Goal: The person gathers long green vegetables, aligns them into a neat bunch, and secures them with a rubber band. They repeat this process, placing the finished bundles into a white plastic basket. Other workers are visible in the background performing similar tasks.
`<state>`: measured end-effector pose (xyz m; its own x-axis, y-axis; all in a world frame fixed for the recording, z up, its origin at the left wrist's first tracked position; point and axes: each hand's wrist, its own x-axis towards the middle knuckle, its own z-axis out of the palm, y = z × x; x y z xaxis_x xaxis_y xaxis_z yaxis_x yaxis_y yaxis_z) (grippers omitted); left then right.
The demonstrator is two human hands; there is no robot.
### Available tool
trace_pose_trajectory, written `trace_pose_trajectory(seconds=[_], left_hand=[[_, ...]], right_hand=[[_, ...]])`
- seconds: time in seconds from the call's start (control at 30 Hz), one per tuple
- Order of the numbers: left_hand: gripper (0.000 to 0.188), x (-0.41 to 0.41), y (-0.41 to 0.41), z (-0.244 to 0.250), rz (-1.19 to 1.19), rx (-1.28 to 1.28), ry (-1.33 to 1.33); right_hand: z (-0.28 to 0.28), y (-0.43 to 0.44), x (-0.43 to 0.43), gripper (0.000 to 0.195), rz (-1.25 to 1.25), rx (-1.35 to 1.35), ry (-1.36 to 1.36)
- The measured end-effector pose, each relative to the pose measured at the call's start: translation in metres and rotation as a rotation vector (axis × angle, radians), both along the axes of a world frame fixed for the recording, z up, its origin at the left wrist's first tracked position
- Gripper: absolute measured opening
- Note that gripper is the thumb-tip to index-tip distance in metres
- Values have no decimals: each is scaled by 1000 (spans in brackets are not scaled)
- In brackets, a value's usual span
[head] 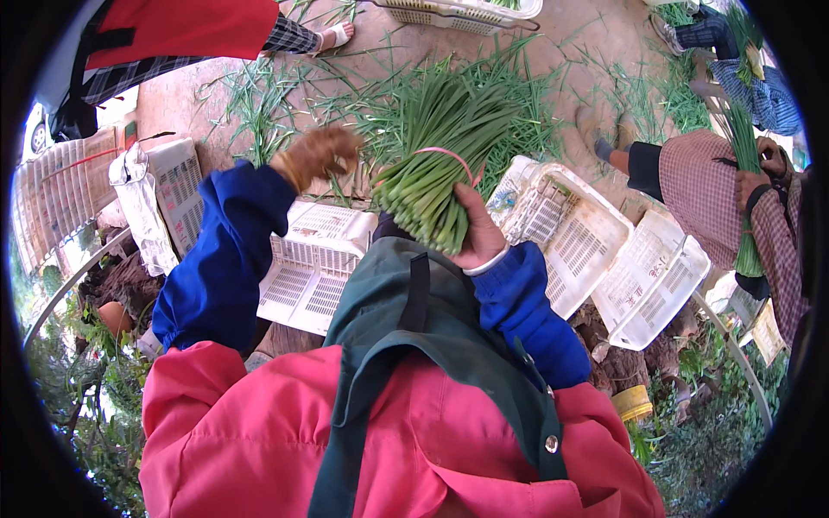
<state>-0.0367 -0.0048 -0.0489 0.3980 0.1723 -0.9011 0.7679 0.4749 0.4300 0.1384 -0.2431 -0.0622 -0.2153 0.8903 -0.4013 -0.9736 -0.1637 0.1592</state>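
Note:
My right hand (pixel 482 233) grips a thick bunch of long green stalks that look like garlic chives (pixel 447 129). A pink band (pixel 447 153) circles the bunch. Its cut pale ends slope toward me, above the lap of my dark green apron (pixel 382 285), while the leaves fan out away from me. To the left of the bunch, apart from it, is my left hand (pixel 320 155). Motion blurs it, but the fingers look spread and nothing shows in them.
Loose green leaves (pixel 259 107) litter the floor ahead. White plastic crates (pixel 317 259) stand by my left leg, others (pixel 583 233) at my right. A slatted basket (pixel 453 19) sits at the far side. One person (pixel 706 162) at right holds stalks; another person in red (pixel 188 29) stands front left.

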Motion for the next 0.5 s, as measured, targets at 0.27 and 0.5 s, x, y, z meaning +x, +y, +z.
trace_pose_trajectory(seconds=[0.27,0.5], left_hand=[[49,49,-44,29,543,-756,-695],[52,29,-28,26,466,-349,-490]], right_hand=[[33,15,-7,67,382,269,-568],[118,36,46,19,216,33,-2152]])
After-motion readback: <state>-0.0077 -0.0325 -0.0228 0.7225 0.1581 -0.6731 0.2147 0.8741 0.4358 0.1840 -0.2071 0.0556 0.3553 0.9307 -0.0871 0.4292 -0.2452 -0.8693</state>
